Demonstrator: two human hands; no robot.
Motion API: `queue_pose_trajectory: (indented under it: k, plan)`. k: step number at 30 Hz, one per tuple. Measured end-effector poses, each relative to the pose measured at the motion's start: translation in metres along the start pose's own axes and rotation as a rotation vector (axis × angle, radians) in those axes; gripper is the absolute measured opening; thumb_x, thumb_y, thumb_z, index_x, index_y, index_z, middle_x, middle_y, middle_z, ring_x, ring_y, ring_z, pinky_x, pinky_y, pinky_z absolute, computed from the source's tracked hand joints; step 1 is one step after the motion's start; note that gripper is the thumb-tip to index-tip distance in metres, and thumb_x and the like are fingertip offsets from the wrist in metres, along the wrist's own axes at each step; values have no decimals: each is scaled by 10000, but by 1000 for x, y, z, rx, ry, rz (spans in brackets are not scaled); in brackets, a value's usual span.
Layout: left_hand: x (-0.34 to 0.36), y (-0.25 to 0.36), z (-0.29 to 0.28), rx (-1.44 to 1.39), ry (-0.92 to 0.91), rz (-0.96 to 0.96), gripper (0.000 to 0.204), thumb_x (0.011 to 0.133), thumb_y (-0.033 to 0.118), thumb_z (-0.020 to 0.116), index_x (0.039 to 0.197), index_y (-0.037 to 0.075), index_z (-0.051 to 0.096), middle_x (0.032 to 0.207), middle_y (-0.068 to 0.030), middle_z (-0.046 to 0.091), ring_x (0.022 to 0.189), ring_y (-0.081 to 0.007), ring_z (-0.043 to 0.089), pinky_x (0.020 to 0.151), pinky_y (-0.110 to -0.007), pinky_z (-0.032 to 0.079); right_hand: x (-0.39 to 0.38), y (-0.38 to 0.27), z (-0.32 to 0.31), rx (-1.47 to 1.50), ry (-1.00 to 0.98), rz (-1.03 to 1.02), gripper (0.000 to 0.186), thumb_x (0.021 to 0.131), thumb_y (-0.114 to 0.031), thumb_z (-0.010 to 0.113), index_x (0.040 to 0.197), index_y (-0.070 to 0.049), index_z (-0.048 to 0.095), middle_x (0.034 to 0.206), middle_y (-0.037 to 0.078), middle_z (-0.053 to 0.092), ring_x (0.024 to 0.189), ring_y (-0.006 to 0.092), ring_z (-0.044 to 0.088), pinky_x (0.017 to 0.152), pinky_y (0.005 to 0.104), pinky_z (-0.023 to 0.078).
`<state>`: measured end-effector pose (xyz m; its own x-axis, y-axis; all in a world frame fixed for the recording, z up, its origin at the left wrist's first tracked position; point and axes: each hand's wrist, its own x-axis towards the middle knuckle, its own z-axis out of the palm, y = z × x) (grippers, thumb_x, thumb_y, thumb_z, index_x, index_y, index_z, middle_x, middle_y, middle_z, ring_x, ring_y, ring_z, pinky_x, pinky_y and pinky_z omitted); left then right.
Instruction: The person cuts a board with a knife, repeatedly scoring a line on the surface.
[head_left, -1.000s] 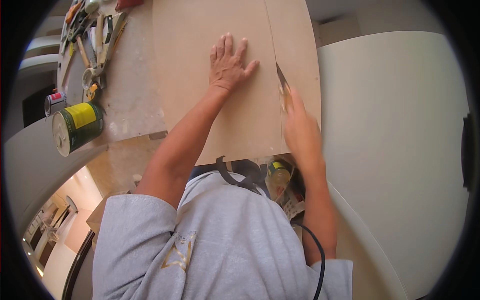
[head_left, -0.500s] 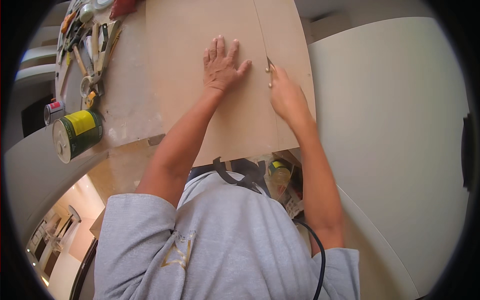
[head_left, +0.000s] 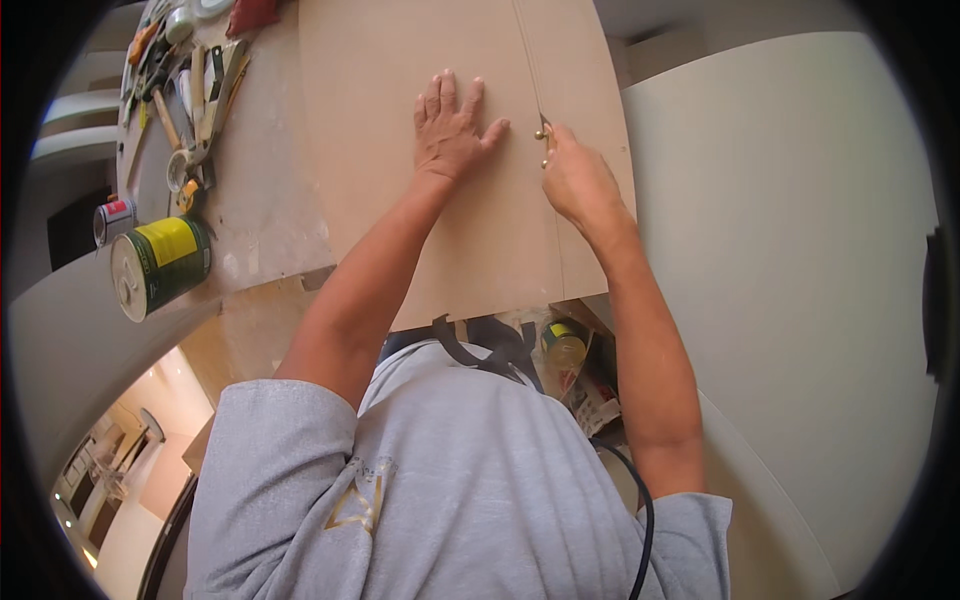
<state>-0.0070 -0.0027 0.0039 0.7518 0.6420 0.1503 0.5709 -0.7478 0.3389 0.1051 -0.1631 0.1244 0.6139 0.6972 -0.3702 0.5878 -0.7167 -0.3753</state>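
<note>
The fingers (head_left: 448, 95) of the left hand (head_left: 450, 148) are straight and spread, thumb well out to the side; they hold nothing, and the palm seems to lie flat on the board (head_left: 400, 255). The right hand (head_left: 588, 188) is closed around a small tool with brass-coloured knobs (head_left: 541, 134), its fingers curled in and partly hidden, so how tightly they grip I cannot tell. The tip of the tool meets the thin line (head_left: 528, 55) that runs lengthwise down the board, near its right edge.

The board lies on the table (head_left: 265, 220) straight ahead of the person, its near edge just in front of the shirt (head_left: 460, 450). Hand tools (head_left: 205, 95) and a green can (head_left: 165, 262) are off to the left, apart from both hands.

The step in hand looks like working the tool along the line while the left hand steadies the board. How deep the line goes cannot be made out. A further stroke would call for the tip held on the line and the left hand pressed down, clear of the tool's path.
</note>
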Motion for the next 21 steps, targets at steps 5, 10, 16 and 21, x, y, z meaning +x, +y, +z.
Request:
queue_pose_trajectory:
  k: [5,10,16,21]
  plan:
    - [-3,-3,-2,16,10,2,801,993,673,568,1640,217,443,1731,-208,298,1625,-366,218,1312,-532,141,-172,-17,-36,200,-77,219,570,1058,-125,523,1610,-112,385,1042,325,724,963,528,697,821,631,518]
    - [5,8,-8,6,0,8,797,996,669,567,1640,216,445,1733,-208,292,1626,-366,215,1311,-532,146,-185,23,15,202,77,110,604,1065,-120,510,1647,-150,349,1048,312,732,952,517,708,801,613,541]
    - [1,5,-4,10,-20,4,807,987,673,571,1637,209,447,1738,-213,276,1633,-366,195,1316,-536,133,-7,-2,-2,46,37,50,475,1067,-122,459,1541,-125,454,1089,315,733,1005,514,705,880,614,541]
    - [-3,-2,-2,18,-18,-8,794,994,667,568,1629,203,459,1733,-213,289,1627,-362,216,1311,-529,145,-135,-12,-21,197,11,119,528,1069,-118,484,1593,-100,418,1086,293,742,1015,512,704,886,602,536]
